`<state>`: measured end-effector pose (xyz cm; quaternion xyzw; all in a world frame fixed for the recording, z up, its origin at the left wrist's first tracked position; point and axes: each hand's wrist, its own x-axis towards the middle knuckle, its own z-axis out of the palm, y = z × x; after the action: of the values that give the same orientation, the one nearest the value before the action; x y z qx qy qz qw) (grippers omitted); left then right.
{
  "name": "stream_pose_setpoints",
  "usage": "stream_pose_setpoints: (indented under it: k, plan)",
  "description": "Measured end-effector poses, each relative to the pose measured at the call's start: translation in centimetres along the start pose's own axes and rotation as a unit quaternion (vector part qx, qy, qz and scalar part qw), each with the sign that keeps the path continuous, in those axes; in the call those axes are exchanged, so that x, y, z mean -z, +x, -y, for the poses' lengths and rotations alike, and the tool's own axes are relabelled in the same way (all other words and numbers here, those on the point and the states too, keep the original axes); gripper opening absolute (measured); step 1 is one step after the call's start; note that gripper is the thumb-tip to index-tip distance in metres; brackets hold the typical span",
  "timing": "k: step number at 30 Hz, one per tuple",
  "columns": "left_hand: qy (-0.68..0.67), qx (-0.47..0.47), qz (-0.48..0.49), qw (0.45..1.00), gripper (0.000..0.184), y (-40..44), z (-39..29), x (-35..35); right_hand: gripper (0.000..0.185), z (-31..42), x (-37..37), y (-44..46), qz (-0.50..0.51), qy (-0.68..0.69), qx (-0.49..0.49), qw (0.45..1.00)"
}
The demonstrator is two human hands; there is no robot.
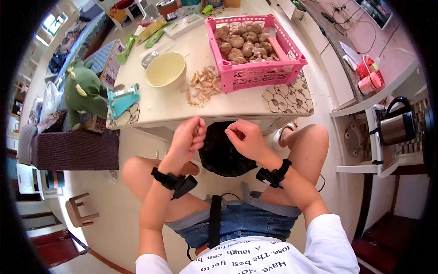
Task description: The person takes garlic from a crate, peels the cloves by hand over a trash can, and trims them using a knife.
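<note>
My left hand (186, 138) is closed in front of the table edge, its fingers curled around a small brownish piece (196, 131) that looks like garlic and is mostly hidden. To its right, my right hand (247, 139) is closed with thumb and fingertips together; anything pinched there is too small to make out. Both hands are above a bin lined with a black bag (223, 157). Loose garlic cloves (203, 86) lie heaped on the table (173, 108). Behind them is a pink plastic basket (260, 76) of garlic bulbs (246, 42). A pale yellow bowl (166, 70) stands left of the cloves.
A teal device (122, 101) sits at the table's left corner, near a green plush toy (84, 91). Packets (153, 29) and a clear-lidded box (184, 25) lie farther back. At right, a kettle (398, 122) stands on a shelf. A small wooden stool (82, 210) is at lower left.
</note>
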<state>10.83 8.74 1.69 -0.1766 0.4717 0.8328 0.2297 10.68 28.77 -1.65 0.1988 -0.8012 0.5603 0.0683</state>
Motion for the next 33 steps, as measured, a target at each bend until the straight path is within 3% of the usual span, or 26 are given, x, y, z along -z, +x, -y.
stream_pose_setpoints:
  k: [4,6,7,9,11,13,14,18,21,23,28,30,33]
  plan:
    - [0.143,-0.097,-0.035,0.984,0.026,1.2,-4.6,-2.9,0.011,-0.1,0.9,-0.4,-0.014,0.014,0.000,1.000]
    - [0.336,-0.234,-0.087,0.908,0.025,3.7,-5.7,-3.5,0.010,0.1,1.3,-0.5,-0.029,0.030,0.001,0.999]
    - [0.351,-0.234,-0.078,0.903,0.025,5.1,-6.0,-3.5,0.010,0.3,1.6,-0.6,-0.021,0.025,0.008,0.999]
    - [0.588,-0.383,-0.155,0.695,0.029,7.9,-5.8,-3.3,0.010,0.4,2.3,-0.9,-0.023,0.020,0.015,0.999]
    - [0.592,-0.382,-0.153,0.693,0.027,10.2,-5.6,-2.7,0.009,0.4,2.6,-1.0,-0.038,-0.009,0.063,0.997]
    - [0.553,-0.323,-0.188,0.744,0.027,12.3,-5.6,-0.9,0.008,0.5,3.2,-1.1,-0.042,-0.010,0.062,0.997]
    - [0.535,-0.341,-0.178,0.752,0.023,14.2,-5.7,1.2,0.008,0.4,3.4,-1.1,-0.045,-0.010,0.059,0.997]
    - [0.585,-0.349,-0.171,0.712,0.021,11.2,-6.1,-2.2,0.008,0.4,4.1,-1.2,-0.042,-0.004,0.040,0.998]
    - [0.554,-0.392,-0.120,0.725,0.022,10.7,-6.6,-3.2,0.007,0.1,4.2,-1.3,-0.060,-0.006,0.051,0.997]
    - [0.505,-0.343,-0.106,0.785,0.020,10.1,-6.9,-3.9,0.007,-0.4,4.2,-1.0,-0.081,-0.011,0.063,0.995]
    - [0.482,-0.405,-0.102,0.771,0.026,9.6,-7.2,-2.6,0.015,-1.2,5.4,0.0,-0.132,-0.010,0.110,0.985]
    - [0.453,-0.431,-0.085,0.776,0.027,8.0,-6.7,-3.0,0.019,-0.5,6.5,0.7,-0.113,0.050,-0.005,0.992]
    - [0.464,-0.395,-0.092,0.788,0.026,4.7,-6.9,-4.2,0.017,2.5,8.8,3.2,-0.142,0.054,-0.056,0.987]
